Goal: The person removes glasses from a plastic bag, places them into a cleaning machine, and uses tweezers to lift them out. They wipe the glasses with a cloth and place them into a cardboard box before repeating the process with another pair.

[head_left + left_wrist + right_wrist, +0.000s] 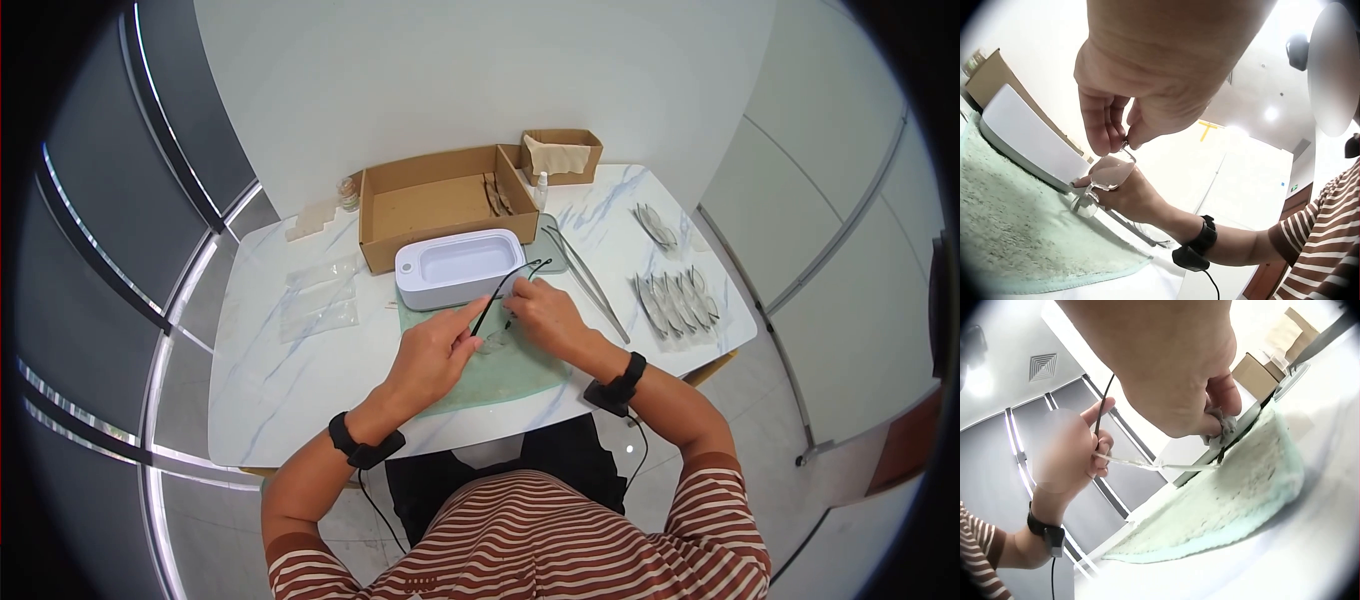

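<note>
A pair of clear glasses with dark temples (1113, 173) is held between both hands over the green cloth (540, 380). My left hand (432, 352) pinches the frame near one hinge, the thumb below and the index finger extended along the dark temple (1105, 403). In my right hand (545, 318) a small grey wad of cloth (1222, 427) is pinched at the other side of the glasses, by the hinge. The lenses hang between the hands, just above the green cloth. Behind them stands a white ultrasonic-style basin (465, 262).
An open cardboard box (420, 190) stands behind the basin, with a smaller box (575, 165) and a spray bottle (541, 190) beside it. Long tweezers (590, 285) lie right of the hands. Several glasses (680, 305) lie at the right; clear plastic bags (320, 305) lie left.
</note>
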A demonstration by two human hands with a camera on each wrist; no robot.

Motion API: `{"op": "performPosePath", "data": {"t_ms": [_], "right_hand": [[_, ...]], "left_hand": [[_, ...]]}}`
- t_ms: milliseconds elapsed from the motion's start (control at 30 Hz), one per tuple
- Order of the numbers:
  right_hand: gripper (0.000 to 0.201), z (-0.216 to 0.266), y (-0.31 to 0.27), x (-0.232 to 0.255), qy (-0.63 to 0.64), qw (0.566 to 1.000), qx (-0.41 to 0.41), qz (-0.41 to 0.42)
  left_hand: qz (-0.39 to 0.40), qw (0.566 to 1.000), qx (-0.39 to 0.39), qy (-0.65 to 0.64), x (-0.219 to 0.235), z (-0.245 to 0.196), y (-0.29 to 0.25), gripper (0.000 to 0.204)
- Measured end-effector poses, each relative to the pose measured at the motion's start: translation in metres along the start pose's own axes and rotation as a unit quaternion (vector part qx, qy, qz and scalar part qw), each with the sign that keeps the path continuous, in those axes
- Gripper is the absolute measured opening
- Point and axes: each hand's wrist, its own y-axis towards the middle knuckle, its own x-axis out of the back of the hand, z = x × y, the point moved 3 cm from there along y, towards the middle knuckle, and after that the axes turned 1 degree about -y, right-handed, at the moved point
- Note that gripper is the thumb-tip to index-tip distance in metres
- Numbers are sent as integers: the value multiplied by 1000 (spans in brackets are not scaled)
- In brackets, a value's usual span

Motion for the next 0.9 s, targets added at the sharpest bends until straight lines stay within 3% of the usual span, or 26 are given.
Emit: {"op": "performPosePath", "data": {"t_ms": [300, 367, 433, 467, 500, 533, 567, 633, 667, 733, 767, 800, 833, 900], "right_hand": [[17, -28, 4, 45, -87, 978, -30, -187], [21, -21, 1, 61, -70, 971, -34, -224], [22, -15, -8, 68, 83, 952, -117, -270], [22, -9, -12, 65, 83, 952, -117, -271], [19, -9, -17, 53, 272, 919, -208, -197], [17, -5, -23, 40, 448, 838, -289, -115], [17, 2, -25, 39, 447, 837, -292, -117], [17, 20, -26, 27, 605, 712, -356, 6], [17, 24, -26, 24, 605, 712, -356, 4], [21, 33, -23, 15, 742, 586, -326, 11], [21, 32, -21, 15, 742, 587, -324, 13], [23, 31, -20, 15, 770, 555, -315, 2], [26, 30, -19, 14, 796, 521, -307, -8], [27, 20, -18, 10, 815, 498, -295, -28]], "left_hand": [[3, 1000, -2, -14, -1, -3, 3, 51], [1, 1000, 0, -20, -1, -4, 4, 52], [-3, 1000, 1, -26, -2, -6, 6, 52], [1, 999, 27, -38, -3, -6, 6, 50], [6, 997, 53, -50, -4, -6, 6, 48], [9, 997, 52, -50, -6, -7, 6, 48], [5, 997, 53, -55, -8, -6, 7, 45], [4, 997, 52, -61, -14, -6, 8, 42], [-11, 998, 25, -53, -16, -6, 7, 40], [-28, 999, -1, -44, -17, -8, 7, 37], [-41, 998, -31, -31, -17, -10, 7, 36], [-54, 997, -60, -19, -16, -12, 6, 34], [-56, 997, -58, -18, -15, -12, 4, 34], [-59, 997, -52, 2, -12, -12, 2, 30]]}}
